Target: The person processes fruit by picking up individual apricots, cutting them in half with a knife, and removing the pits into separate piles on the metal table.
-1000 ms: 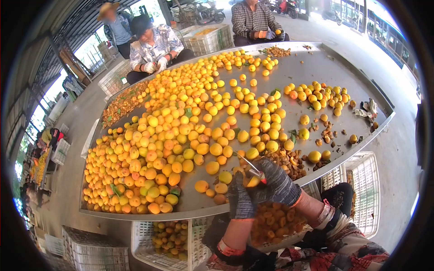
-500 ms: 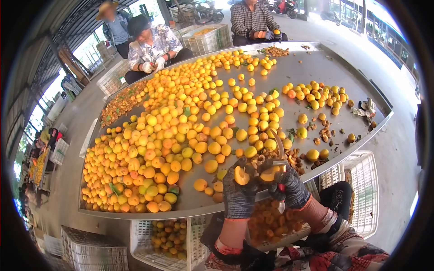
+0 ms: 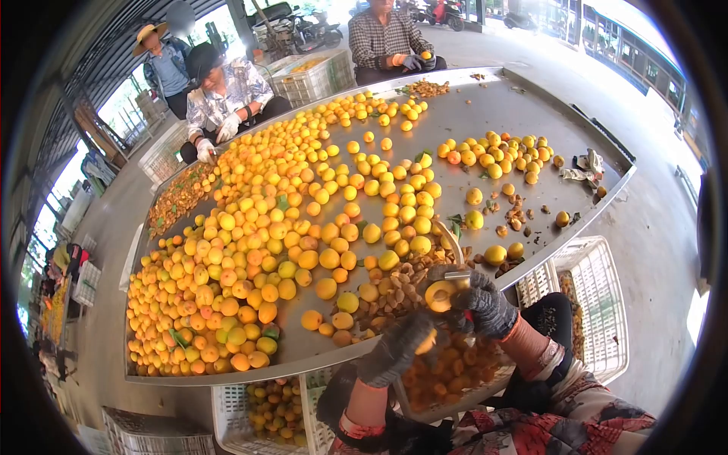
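My left hand (image 3: 393,350), in a dark grey knit glove, is low over the table's front edge and somewhat blurred. Its fingers close on an apricot half (image 3: 426,342). My right hand (image 3: 489,305), gloved alike, grips a knife with a curved blade (image 3: 450,241) and a metal collar. Another apricot half (image 3: 440,296), cut face showing, is held against the knife by the right fingers. Beneath both hands, a crate of apricot halves (image 3: 447,373) stands partly hidden. A heap of apricot pits (image 3: 406,284) lies on the table just beyond the hands.
Whole apricots (image 3: 227,265) cover much of the metal table (image 3: 523,102), which has a raised rim. A crumpled glove or cloth (image 3: 584,168) lies at the right. Plastic crates (image 3: 599,303) stand below. Two co-workers (image 3: 224,95) sit across the table; another person (image 3: 163,64) stands behind.
My left hand has moved down toward the crate with its apricot half, away from the right hand. The right hand keeps the knife and other half. The view has shifted, exposing more pits.
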`<state>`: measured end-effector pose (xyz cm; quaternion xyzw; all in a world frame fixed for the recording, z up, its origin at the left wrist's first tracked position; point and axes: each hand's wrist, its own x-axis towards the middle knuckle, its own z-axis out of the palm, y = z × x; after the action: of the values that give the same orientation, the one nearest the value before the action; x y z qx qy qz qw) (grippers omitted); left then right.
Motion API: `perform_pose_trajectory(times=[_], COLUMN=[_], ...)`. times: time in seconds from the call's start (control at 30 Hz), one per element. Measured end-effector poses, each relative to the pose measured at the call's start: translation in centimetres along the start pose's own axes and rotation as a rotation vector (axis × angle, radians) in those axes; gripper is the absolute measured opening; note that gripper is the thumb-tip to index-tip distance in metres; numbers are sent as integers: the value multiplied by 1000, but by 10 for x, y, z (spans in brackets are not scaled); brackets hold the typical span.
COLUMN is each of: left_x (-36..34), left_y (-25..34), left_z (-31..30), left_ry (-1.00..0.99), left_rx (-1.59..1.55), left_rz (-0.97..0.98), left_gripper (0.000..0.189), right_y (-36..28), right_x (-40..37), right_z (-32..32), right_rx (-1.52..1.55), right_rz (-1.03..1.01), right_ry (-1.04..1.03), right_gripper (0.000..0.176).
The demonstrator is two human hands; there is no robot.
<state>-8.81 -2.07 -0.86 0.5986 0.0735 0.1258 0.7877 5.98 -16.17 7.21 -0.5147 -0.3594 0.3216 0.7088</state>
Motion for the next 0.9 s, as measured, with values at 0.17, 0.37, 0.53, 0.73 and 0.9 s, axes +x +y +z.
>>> perform_pose_trajectory(times=[0.17, 0.37, 0.53, 0.73, 0.9], left_x=[3, 29, 33, 30, 26], left_y=[76, 40, 52, 58, 69], left_z=[38, 39, 36, 34, 34], left_ry=[-95, 300, 401, 516, 395], left_rx=[255, 209, -46, -6, 69], left_rz=[41, 409, 192, 238, 376], left_gripper=[46, 48, 47, 47, 46], right_y=[-16, -9, -6, 3, -24], right_x=[-2, 11, 30, 37, 33], right_z=[2, 24, 38, 44, 36], right_rx=[267, 415, 424, 186, 114], right_rz=[214, 295, 300, 191, 428], right_ry=[123, 140, 123, 90, 65], right_gripper=[43, 31, 26, 28, 27])
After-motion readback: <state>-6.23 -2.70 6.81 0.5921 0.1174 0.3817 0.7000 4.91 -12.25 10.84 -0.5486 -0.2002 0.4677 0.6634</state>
